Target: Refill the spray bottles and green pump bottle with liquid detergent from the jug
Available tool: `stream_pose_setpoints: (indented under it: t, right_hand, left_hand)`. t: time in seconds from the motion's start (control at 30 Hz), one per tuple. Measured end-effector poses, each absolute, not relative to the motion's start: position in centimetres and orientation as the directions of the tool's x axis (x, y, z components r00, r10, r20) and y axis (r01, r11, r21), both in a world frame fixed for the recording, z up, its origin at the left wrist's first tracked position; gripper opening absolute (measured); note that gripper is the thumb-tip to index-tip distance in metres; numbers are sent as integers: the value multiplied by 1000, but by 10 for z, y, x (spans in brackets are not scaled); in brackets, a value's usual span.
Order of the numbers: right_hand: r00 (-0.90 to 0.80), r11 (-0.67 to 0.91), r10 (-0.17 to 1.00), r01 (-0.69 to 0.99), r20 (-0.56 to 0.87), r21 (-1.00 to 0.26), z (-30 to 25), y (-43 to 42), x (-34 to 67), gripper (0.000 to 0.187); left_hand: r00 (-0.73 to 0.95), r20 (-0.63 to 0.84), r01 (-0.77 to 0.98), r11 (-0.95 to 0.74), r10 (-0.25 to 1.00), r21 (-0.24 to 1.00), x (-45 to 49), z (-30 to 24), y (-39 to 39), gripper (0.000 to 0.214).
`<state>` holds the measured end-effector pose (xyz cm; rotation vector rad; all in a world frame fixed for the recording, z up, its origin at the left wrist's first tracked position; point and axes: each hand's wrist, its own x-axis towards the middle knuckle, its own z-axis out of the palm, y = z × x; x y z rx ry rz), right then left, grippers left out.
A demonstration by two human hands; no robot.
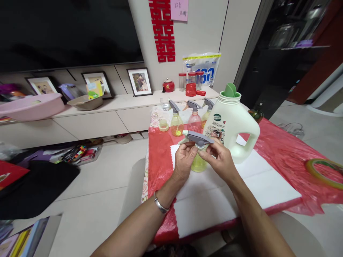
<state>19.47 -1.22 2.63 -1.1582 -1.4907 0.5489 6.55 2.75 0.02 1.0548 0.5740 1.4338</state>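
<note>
A yellow spray bottle (198, 164) with a grey trigger head (199, 137) stands upright on the white sheet, between my two hands. My left hand (184, 157) has its fingers closed at the bottle's neck, just under the head. On the other side my right hand (218, 157) pinches the same neck. Right behind it rises a large pale green jug (233, 117) with an open mouth and a green scoop-like piece (230, 90) in it. Further back are a yellow spray bottle (177, 125), a pink spray bottle (194, 119) and another yellow one, partly hidden.
A pale cap (163, 125) and a clear glass (165, 104) lie toward the table's back left. A tape roll (325, 173) rests on the red plastic cover (278, 142) at right. Behind, the white cabinet (115, 109) holds photo frames, jars and a pink basin (32, 107).
</note>
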Motion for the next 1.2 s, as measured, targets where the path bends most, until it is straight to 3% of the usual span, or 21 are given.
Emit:
stream_pose_setpoints:
  t: [0.3, 0.53, 0.67, 0.87, 1.0, 1.2]
  right_hand:
    - [169, 364, 891, 289, 421, -885, 23, -12, 192, 30]
    - [168, 349, 898, 287, 406, -892, 25, -14, 189, 36]
    - [109, 377, 899, 294, 423, -878, 29, -15, 195, 33]
    - [185, 353, 892, 288, 413, -890, 24, -13, 191, 32]
    - [246, 312, 892, 274, 380, -910, 21, -13, 186, 33]
    - [216, 332, 897, 246, 385, -911, 21, -13, 188, 38]
  left_hand:
    - [101, 352, -465, -268, 931, 844, 65, -5, 26, 22]
    - [122, 319, -486, -224, 940, 845, 65, -4, 25, 36]
    - [132, 322, -488, -221, 938, 845, 66, -1, 26, 35]
    - [144, 368, -486, -258, 919, 835, 65, 0, 24, 26]
    - [163, 377, -490, -257, 912, 833, 64, -3, 23, 33]
    - [177, 334, -485, -213, 926, 848, 66, -3, 25, 33]
